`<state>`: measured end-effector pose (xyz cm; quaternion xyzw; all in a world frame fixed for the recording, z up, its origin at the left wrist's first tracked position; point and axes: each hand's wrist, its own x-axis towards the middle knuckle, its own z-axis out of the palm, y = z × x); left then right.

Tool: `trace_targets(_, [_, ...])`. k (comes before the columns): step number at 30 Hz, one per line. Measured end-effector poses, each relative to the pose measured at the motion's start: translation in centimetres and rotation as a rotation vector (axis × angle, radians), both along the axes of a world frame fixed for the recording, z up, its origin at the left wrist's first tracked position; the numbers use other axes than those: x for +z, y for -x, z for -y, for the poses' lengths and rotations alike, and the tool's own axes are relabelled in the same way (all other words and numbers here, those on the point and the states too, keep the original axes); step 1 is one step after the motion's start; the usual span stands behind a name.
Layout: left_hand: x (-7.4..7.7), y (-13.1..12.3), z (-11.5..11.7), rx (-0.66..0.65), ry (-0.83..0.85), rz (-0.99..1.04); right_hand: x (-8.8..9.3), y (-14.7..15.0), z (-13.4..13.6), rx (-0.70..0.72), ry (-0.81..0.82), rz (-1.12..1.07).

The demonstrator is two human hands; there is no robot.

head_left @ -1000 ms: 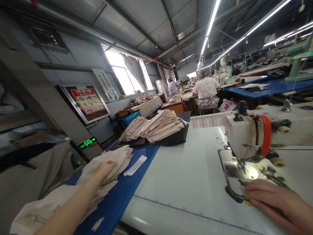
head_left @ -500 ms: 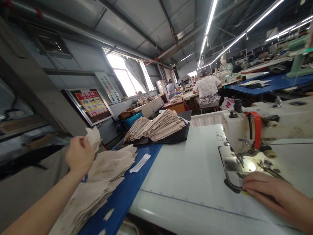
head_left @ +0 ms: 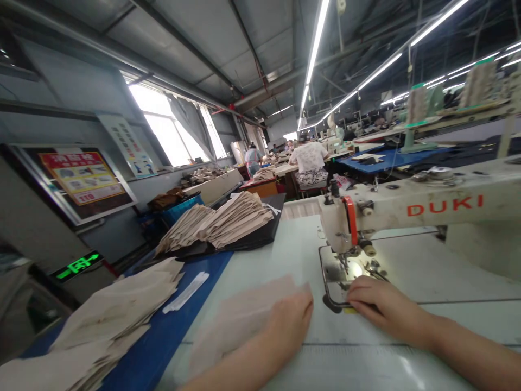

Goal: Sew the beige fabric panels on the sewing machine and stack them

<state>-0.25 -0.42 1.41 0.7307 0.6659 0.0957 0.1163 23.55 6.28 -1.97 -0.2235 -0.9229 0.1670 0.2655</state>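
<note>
My left hand [head_left: 291, 320] is closed on the edge of a thin beige fabric piece [head_left: 240, 315], which is smeared by motion and trails over the pale table. To its right, my right hand [head_left: 382, 304] rests at the front of the sewing machine's [head_left: 345, 228] metal plate [head_left: 336, 274], fingers curled and pressed together; whatever they may hold is hidden. The needle area is lit just beyond those fingertips. On the blue surface at the left lies a stack of beige fabric pieces [head_left: 118, 304].
A white strip [head_left: 186, 293] lies beside the stack. Behind it, bundled beige pieces [head_left: 232, 217] sit on a black sheet [head_left: 260, 233]. Farther back, a person in a white top [head_left: 309, 157] sits at a bench. A framed poster [head_left: 81, 176] hangs on the left wall.
My left hand has come from above the stack rightward over the table, bringing the fabric piece. My right hand stays by the machine plate. The view has turned right.
</note>
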Motion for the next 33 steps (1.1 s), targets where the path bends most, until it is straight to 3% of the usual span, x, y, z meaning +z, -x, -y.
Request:
trace_targets(3, [-1.4,-1.9,-0.4,-0.056,0.017,0.105,0.2,0.0,-0.2,-0.010,-0.031,-0.004])
trace_targets(9, [0.3,0.1,0.2,-0.071,-0.042,0.293,0.4,0.1,-0.3,-0.024,-0.038,-0.010])
trace_targets(12, [-0.6,2.3,0.5,-0.120,-0.117,0.152,0.6,0.1,-0.1,-0.042,-0.049,-0.045])
trace_targets(14, [-1.8,3.1,0.7,-0.195,-0.078,-0.004,1.0,0.3,0.1,-0.010,-0.073,-0.068])
trace_targets(18, [-3.2,2.5,0.4,-0.252,-0.010,-0.170,1.6,0.8,0.8,0.147,-0.094,-0.020])
trace_targets(26, [-1.8,0.1,-2.0,-0.189,0.088,-0.167,1.0,0.9,0.9,0.197,-0.094,0.091])
trace_targets(30, [-1.2,-0.3,-1.2,-0.190,0.053,-0.124,1.1,0.8,1.4,0.191,-0.061,0.032])
trace_targets(33, [-0.7,-0.1,-0.1,-0.212,-0.065,-0.089,1.2,0.6,1.6,0.177,-0.067,0.007])
